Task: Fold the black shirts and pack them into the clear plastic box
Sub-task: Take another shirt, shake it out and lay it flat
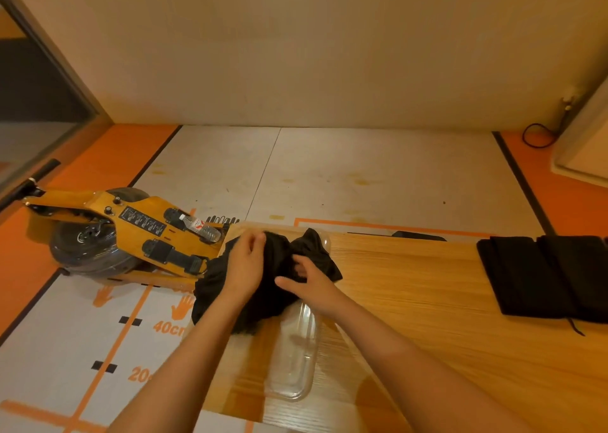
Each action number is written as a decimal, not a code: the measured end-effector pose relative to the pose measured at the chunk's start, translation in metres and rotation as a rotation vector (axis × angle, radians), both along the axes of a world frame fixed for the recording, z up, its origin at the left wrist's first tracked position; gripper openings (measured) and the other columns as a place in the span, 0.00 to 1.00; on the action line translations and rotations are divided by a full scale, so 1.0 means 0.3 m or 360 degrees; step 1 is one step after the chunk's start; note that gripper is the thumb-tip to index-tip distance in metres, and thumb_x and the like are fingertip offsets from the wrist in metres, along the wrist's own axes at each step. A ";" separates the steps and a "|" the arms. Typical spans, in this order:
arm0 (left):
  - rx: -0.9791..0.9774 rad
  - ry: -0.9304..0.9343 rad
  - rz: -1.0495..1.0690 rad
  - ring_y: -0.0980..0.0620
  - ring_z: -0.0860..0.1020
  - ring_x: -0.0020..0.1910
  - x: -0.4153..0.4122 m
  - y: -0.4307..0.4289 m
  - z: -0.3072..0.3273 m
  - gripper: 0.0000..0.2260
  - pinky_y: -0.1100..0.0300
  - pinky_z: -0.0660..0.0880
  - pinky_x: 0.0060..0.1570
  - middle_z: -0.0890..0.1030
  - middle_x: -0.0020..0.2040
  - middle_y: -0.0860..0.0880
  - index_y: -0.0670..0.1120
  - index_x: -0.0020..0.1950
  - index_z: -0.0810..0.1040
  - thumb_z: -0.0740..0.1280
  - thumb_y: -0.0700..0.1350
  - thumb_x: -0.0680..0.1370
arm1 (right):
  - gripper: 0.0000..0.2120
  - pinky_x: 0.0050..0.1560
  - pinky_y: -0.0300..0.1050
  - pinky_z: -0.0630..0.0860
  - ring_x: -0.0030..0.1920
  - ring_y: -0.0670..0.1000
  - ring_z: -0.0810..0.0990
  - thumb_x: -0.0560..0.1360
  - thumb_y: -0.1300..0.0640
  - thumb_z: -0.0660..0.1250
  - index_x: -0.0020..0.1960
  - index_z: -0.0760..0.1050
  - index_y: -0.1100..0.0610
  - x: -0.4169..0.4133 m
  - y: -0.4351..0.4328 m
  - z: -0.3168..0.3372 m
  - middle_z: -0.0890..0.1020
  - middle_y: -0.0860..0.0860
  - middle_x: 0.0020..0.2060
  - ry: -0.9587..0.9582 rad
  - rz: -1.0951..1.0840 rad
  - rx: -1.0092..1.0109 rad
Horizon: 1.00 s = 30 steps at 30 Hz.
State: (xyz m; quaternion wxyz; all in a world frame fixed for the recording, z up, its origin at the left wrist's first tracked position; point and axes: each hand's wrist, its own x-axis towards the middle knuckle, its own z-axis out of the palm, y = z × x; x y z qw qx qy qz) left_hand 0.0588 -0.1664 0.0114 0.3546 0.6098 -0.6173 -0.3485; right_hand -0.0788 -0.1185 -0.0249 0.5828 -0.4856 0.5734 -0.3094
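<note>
A crumpled black shirt (269, 287) lies bunched over the far end of a clear plastic box (296, 360) at the left end of the wooden table (427, 301). Part of the shirt hangs over the table's left edge. My left hand (245, 268) grips the shirt's far left part, fingers curled into the cloth. My right hand (309, 281) pinches the fabric near the shirt's middle. A second black shirt (546, 274) lies folded flat at the right end of the table.
A yellow machine (131, 235) with a wheel and black straps lies on the floor left of the table, a water bottle (200, 228) resting on it. The floor has orange markings and distance labels. A white wall stands behind, with a black cable (539, 136) at right.
</note>
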 end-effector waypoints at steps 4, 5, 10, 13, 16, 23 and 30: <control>-0.0004 0.0405 0.0053 0.58 0.69 0.34 -0.083 -0.051 0.219 0.13 0.68 0.66 0.32 0.70 0.36 0.52 0.49 0.41 0.70 0.55 0.45 0.84 | 0.20 0.56 0.44 0.76 0.58 0.51 0.78 0.77 0.50 0.67 0.64 0.72 0.60 -0.013 -0.068 0.151 0.79 0.55 0.59 -0.0086 -0.0030 -0.0290; -0.0019 0.0497 0.0048 0.59 0.69 0.33 -0.100 -0.061 0.263 0.13 0.69 0.67 0.31 0.71 0.35 0.52 0.48 0.40 0.70 0.55 0.45 0.84 | 0.15 0.53 0.48 0.77 0.53 0.53 0.80 0.78 0.52 0.65 0.58 0.74 0.62 -0.031 -0.079 0.188 0.81 0.58 0.53 -0.0100 -0.0103 -0.0368; -0.0210 0.0724 0.0094 0.56 0.68 0.38 -0.178 -0.102 0.466 0.13 0.67 0.68 0.37 0.70 0.39 0.50 0.46 0.43 0.70 0.54 0.47 0.84 | 0.15 0.40 0.44 0.67 0.37 0.52 0.71 0.81 0.53 0.61 0.46 0.71 0.66 -0.211 -0.091 0.436 0.72 0.57 0.37 0.0003 -0.0405 -0.0699; -0.0380 0.0761 0.0117 0.59 0.66 0.35 -0.243 -0.101 0.575 0.13 0.73 0.66 0.32 0.69 0.37 0.53 0.48 0.41 0.69 0.53 0.46 0.85 | 0.12 0.41 0.38 0.70 0.39 0.47 0.74 0.81 0.55 0.61 0.48 0.73 0.64 -0.336 -0.081 0.554 0.75 0.55 0.38 0.0033 -0.0550 -0.0867; -0.0442 0.0749 0.0068 0.58 0.66 0.35 -0.323 -0.083 0.625 0.13 0.72 0.65 0.32 0.68 0.37 0.53 0.48 0.41 0.68 0.54 0.46 0.85 | 0.13 0.43 0.40 0.73 0.42 0.49 0.77 0.81 0.54 0.61 0.50 0.74 0.66 -0.458 -0.061 0.620 0.79 0.58 0.42 0.0001 -0.0686 -0.0952; -0.0448 0.0697 -0.0086 0.59 0.69 0.34 -0.537 -0.004 0.642 0.12 0.73 0.68 0.31 0.71 0.38 0.52 0.48 0.42 0.69 0.54 0.48 0.85 | 0.11 0.39 0.34 0.74 0.41 0.47 0.78 0.79 0.50 0.63 0.45 0.75 0.58 -0.704 0.010 0.686 0.79 0.52 0.40 0.0016 -0.0918 -0.1063; -0.0472 0.0580 -0.0142 0.58 0.71 0.37 -0.642 -0.006 0.626 0.11 0.72 0.69 0.33 0.73 0.39 0.51 0.44 0.47 0.71 0.55 0.49 0.84 | 0.10 0.35 0.30 0.71 0.36 0.41 0.76 0.79 0.52 0.65 0.40 0.73 0.54 -0.912 0.086 0.709 0.77 0.48 0.35 0.0109 -0.1024 -0.1105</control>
